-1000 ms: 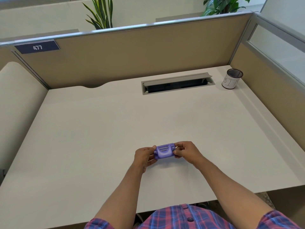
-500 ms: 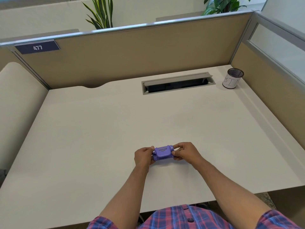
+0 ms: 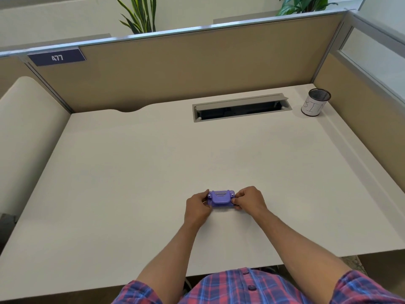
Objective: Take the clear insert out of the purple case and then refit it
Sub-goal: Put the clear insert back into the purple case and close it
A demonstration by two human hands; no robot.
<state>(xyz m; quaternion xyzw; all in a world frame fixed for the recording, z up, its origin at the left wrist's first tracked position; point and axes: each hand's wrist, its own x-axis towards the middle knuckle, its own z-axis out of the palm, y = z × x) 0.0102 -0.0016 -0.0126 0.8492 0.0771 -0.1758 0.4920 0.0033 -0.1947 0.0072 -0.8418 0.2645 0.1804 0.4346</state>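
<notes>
Holding the purple case (image 3: 221, 200) low over the worktop (image 3: 153, 172), our left hand (image 3: 197, 207) and right hand (image 3: 249, 200) clasp its ends; we should pull the insert evenly.

An office cubicle: tan fabric partition panels (image 3: 175, 69) with a numbered blue "477" nameplate (image 3: 57, 58) enclose a pale tabletop (image 3: 153, 163) with a grey cable-access hatch (image 3: 241, 107).

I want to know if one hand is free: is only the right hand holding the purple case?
No: the left hand and right hand each grip one end of the purple case.
</notes>
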